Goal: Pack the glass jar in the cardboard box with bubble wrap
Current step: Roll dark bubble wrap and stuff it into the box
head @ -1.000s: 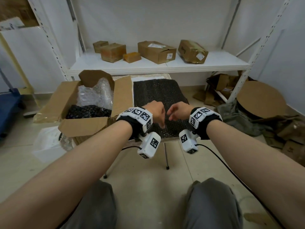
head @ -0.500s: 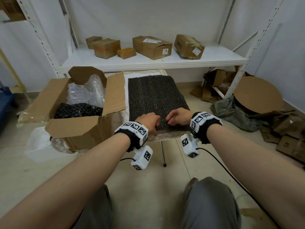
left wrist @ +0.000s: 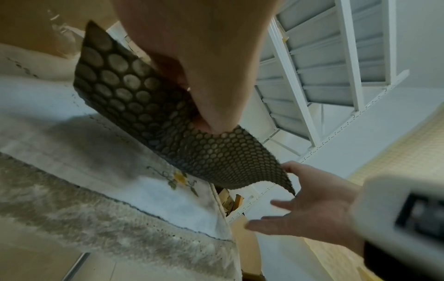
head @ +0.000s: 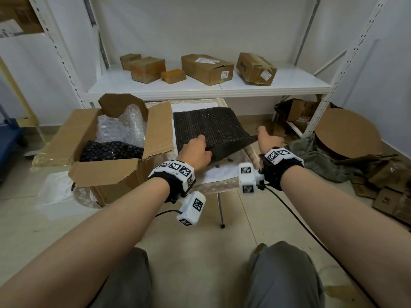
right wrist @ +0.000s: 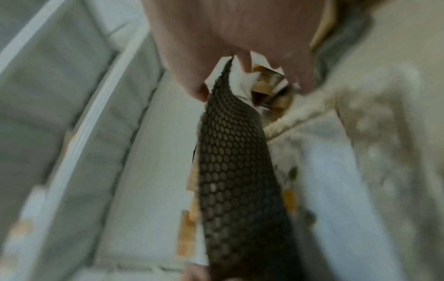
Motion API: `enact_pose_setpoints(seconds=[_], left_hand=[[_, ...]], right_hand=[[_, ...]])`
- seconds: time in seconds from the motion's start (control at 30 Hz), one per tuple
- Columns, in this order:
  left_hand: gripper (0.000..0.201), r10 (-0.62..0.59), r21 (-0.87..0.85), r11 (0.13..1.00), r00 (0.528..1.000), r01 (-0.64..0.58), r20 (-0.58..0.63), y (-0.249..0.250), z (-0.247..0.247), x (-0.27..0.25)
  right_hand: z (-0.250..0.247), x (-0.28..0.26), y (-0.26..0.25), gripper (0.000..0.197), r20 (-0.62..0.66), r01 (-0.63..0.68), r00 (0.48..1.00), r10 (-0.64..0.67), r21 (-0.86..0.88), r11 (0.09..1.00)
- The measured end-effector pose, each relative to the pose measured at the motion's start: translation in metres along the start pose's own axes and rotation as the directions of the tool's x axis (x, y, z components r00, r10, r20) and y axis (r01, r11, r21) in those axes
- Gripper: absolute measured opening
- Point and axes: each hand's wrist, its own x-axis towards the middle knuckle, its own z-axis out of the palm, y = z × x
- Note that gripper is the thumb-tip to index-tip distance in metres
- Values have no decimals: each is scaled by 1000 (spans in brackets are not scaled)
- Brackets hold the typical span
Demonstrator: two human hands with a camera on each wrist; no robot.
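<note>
A black bubble wrap sheet lies on a small cloth-covered table. My left hand pinches the sheet's near edge and holds it up off the cloth, as the left wrist view shows. My right hand is at the sheet's near right corner with its fingers spread; in the left wrist view the right hand's thumb touches that corner. To the left of the table stands the open cardboard box, with clear bubble wrap and a black bubble wrap bundle inside. No glass jar shows in any view.
A white shelf behind the table carries several cardboard boxes. A round cardboard disc, grey cloth and flattened cartons lie on the floor at right. A white plastic bag lies beside the box.
Both hands dropped to the middle of the sheet's near edge, then moved apart. The left hand has lifted the near edge off the cloth, and the right hand has slid out to the right corner.
</note>
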Motion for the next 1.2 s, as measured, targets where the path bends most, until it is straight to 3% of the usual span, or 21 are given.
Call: enact_pose_setpoints(seconds=[0.07, 0.1, 0.17, 0.23, 0.33, 0.43, 0.53, 0.63, 0.8, 0.9, 0.97, 1.07, 1.13, 1.2], left_hand=[[13, 2, -19, 1000, 1000, -2, 9, 4, -2, 1], [13, 5, -32, 999, 1000, -4, 21, 6, -2, 1], [11, 35, -74, 997, 998, -32, 48, 12, -2, 2], [13, 116, -137, 985, 991, -106, 70, 17, -1, 2], [20, 237, -230, 951, 964, -205, 119, 24, 1, 1], [37, 218, -295, 941, 965, -169, 144, 26, 2, 2], [31, 175, -344, 929, 981, -135, 86, 21, 1, 5], [68, 117, -337, 939, 987, -73, 110, 12, 3, 5], [112, 67, -381, 924, 972, 25, 226, -3, 13, 4], [137, 7, -392, 916, 972, 88, 234, -5, 15, 3], [143, -96, -427, 886, 973, 180, 211, -8, 18, 8], [143, -326, -609, 668, 904, 427, 276, -5, 15, 12], [112, -385, -668, 483, 823, 566, 418, -3, 11, 11], [77, -377, -675, 434, 801, 596, 465, -1, 5, 7]], right_hand=[[0, -2, 1, 91, 232, -210, 963, 140, 311, 927], [1, -5, 2, 87, 375, -274, 919, 124, 381, 883], [5, -17, 4, 81, 560, -288, 828, 24, 389, 875], [12, -29, 2, 67, 615, -253, 788, -14, 344, 904], [25, -24, 4, 53, 592, -248, 806, 23, 302, 920], [29, -16, 7, 47, 496, -215, 866, 61, 261, 941], [31, 7, 17, 45, 455, -259, 887, 78, 351, 900], [36, 41, 30, 58, 404, -291, 909, 98, 449, 845], [16, 0, 11, 34, 360, -259, 932, 39, 588, 767], [17, 4, 12, 47, 396, -267, 918, 7, 606, 749], [19, 8, 15, 55, 420, -273, 907, -11, 609, 745], [13, -14, 6, 45, 413, -288, 911, -24, 676, 678], [12, -19, 5, 40, 391, -273, 920, -28, 690, 670], [9, -24, 4, 31, 375, -242, 926, -47, 684, 688]])
